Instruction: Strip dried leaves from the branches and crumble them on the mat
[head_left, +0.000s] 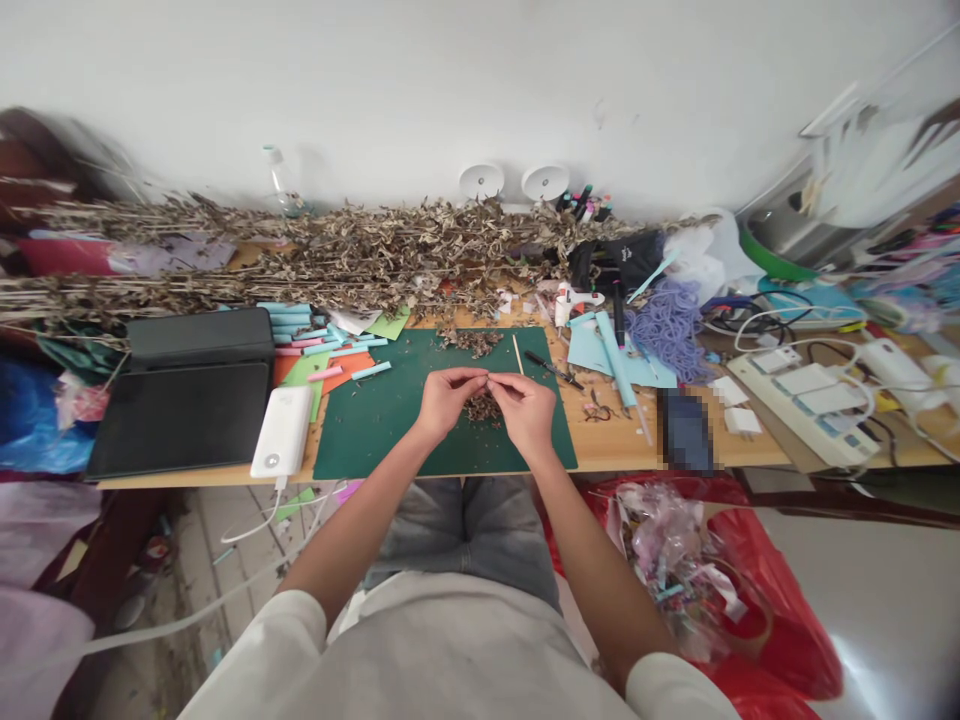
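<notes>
My left hand and my right hand meet fingertip to fingertip above a green cutting mat. Both are closed in a pinch; whatever sits between the fingertips is too small or hidden to make out. Just under the hands lies a small pile of crumbled dried leaves. Farther back on the mat is another dried leaf clump. A thin pale stick and a black pen-like tool lie to the right of it.
Long bundles of dried stems run along the wall. At left are a black tablet, a white power bank and blue paper rolls. Right are purple yarn, a phone and a power strip. Below hangs a red bag.
</notes>
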